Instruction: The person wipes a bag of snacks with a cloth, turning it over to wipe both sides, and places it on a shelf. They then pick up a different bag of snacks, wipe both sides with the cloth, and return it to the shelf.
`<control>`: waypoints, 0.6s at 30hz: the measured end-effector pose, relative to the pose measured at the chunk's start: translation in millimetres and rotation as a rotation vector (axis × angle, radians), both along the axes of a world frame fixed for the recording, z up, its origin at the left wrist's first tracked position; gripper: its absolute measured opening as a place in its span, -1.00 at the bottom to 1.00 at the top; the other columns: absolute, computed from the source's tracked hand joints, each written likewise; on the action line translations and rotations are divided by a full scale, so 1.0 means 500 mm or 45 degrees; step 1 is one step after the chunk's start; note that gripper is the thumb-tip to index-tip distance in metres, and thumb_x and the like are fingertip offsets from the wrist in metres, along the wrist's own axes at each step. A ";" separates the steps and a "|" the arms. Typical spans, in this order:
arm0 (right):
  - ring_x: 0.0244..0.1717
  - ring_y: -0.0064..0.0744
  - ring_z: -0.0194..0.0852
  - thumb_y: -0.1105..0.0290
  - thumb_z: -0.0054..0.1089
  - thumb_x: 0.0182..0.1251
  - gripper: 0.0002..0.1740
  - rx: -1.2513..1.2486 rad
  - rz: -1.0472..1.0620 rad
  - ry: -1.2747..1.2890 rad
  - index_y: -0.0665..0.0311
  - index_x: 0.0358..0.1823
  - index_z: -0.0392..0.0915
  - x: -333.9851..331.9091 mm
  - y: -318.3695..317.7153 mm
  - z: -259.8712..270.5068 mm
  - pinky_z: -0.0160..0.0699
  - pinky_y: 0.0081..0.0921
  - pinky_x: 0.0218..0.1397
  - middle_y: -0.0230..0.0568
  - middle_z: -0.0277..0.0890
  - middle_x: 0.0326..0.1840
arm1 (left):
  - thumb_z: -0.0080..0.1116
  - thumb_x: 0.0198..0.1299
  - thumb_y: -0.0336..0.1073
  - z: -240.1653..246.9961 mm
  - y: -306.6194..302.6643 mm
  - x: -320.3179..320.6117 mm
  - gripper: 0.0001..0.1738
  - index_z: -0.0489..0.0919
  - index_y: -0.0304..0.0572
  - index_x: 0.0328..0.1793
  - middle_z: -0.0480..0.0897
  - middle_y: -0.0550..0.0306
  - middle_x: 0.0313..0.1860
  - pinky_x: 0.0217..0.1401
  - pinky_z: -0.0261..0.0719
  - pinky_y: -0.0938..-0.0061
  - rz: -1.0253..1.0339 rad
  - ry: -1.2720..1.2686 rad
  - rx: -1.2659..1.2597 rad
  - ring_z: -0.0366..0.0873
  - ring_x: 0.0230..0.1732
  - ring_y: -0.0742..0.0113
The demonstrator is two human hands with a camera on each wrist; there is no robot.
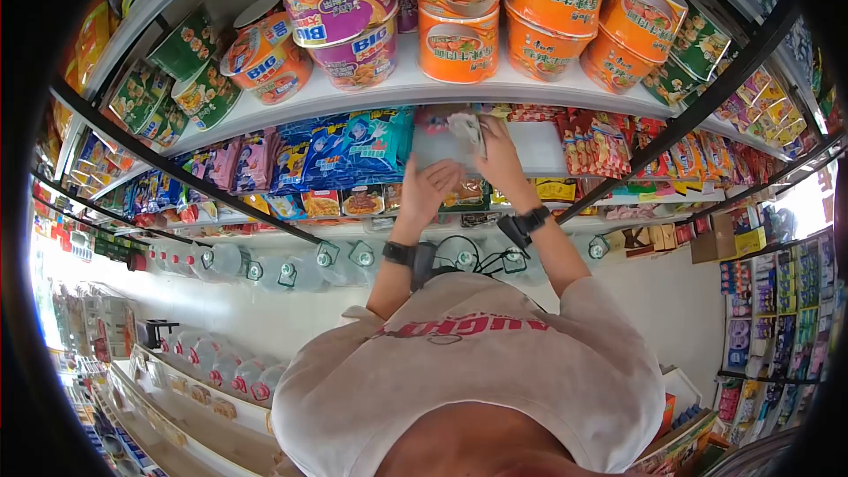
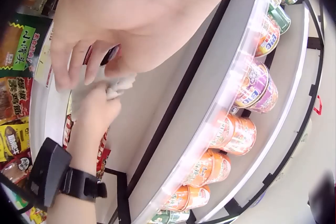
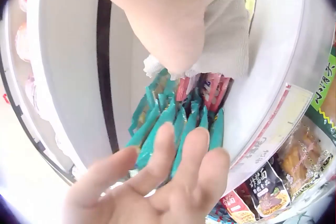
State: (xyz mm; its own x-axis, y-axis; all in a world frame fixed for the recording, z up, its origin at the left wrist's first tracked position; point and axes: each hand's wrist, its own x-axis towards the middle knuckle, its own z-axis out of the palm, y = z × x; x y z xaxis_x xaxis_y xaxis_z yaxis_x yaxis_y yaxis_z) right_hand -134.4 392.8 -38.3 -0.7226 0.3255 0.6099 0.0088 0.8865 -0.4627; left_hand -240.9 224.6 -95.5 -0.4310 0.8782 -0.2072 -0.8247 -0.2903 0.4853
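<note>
A pale grey cloth (image 3: pixel 227 37) is bunched in my right hand (image 1: pixel 501 157), which grips it over the white middle shelf (image 1: pixel 523 148). In the right wrist view the cloth lies along the shelf by its front edge. My left hand (image 1: pixel 428 192) has its fingers loosely bent and holds nothing. Its fingertips are close in front of a row of teal snack packets (image 3: pixel 181 137) standing on edge. Behind those packets, red ones (image 3: pixel 214 91) show just beneath the cloth.
Orange instant-noodle tubs (image 1: pixel 458 49) and purple ones (image 1: pixel 340 0) stand stacked on the shelf above. Blue snack bags (image 1: pixel 331 150) lie left of the hands, red packets (image 1: pixel 596 143) to the right. Large clear water bottles (image 1: pixel 327 261) line the floor under the shelving. A black post (image 1: pixel 609 177) slants past the right arm.
</note>
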 end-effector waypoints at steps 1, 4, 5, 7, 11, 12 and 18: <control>0.25 0.12 0.33 0.59 0.16 0.05 -0.55 -0.035 0.048 0.019 0.53 0.05 0.52 0.028 -0.012 0.010 0.38 -0.17 0.35 0.07 0.40 0.22 | -0.06 0.43 0.21 0.031 -0.001 0.009 -0.21 0.41 -0.57 0.27 0.55 -0.23 0.22 0.47 0.40 0.15 -0.012 -0.112 0.040 0.50 0.31 0.02; 0.24 0.11 0.36 0.59 0.15 0.05 -0.56 -0.054 0.187 -0.114 0.52 0.04 0.52 0.108 -0.048 0.027 0.40 -0.19 0.32 0.07 0.43 0.18 | 0.00 0.41 0.08 0.056 0.022 0.018 -0.31 0.41 -0.50 0.30 0.54 -0.19 0.25 0.44 0.39 0.12 -0.077 -0.247 0.240 0.48 0.31 -0.03; 0.23 0.10 0.37 0.60 0.15 0.04 -0.56 -0.054 0.229 -0.192 0.51 0.04 0.52 0.135 -0.063 0.028 0.40 -0.19 0.31 0.07 0.45 0.16 | 0.05 0.39 0.00 0.053 0.031 0.019 -0.36 0.40 -0.48 0.32 0.54 -0.18 0.25 0.42 0.39 0.11 -0.104 -0.263 0.315 0.47 0.32 -0.05; 0.20 0.10 0.40 0.57 0.17 0.11 -0.61 -0.157 0.258 -0.210 0.51 0.02 0.53 0.181 -0.087 0.032 0.43 -0.21 0.28 0.07 0.46 0.14 | 0.12 0.32 -0.19 -0.001 0.053 0.016 -0.51 0.44 -0.40 0.24 0.57 -0.11 0.21 0.33 0.46 0.12 -0.083 -0.200 0.059 0.52 0.25 0.00; 0.18 0.09 0.47 0.48 0.20 0.27 -0.55 -0.835 -0.085 -0.055 0.51 0.18 0.44 0.247 -0.097 0.039 0.44 -0.22 0.27 0.09 0.45 0.23 | 0.12 0.17 -0.52 0.022 0.062 0.038 -0.60 0.47 -0.30 0.17 0.63 0.01 0.09 0.17 0.58 0.15 -0.140 -0.175 -0.036 0.58 0.17 0.12; 0.19 0.09 0.48 0.47 0.20 0.28 -0.51 -1.046 -0.214 0.052 0.51 0.22 0.41 0.260 -0.101 0.045 0.44 -0.22 0.28 0.09 0.45 0.26 | 0.11 0.18 -0.53 0.062 0.051 0.059 -0.61 0.47 -0.28 0.17 0.64 0.03 0.08 0.15 0.59 0.16 -0.157 -0.147 -0.017 0.58 0.16 0.15; 0.62 0.09 -0.06 0.41 0.10 0.39 -0.38 -0.127 -0.386 0.018 0.38 0.45 0.25 0.177 -0.160 0.048 -0.06 -0.12 0.62 0.11 0.11 0.57 | -0.07 0.42 -0.40 0.031 0.065 0.086 -0.63 0.44 -0.15 0.33 0.61 0.03 0.15 0.31 0.54 0.08 -0.419 -0.320 0.466 0.57 0.21 0.12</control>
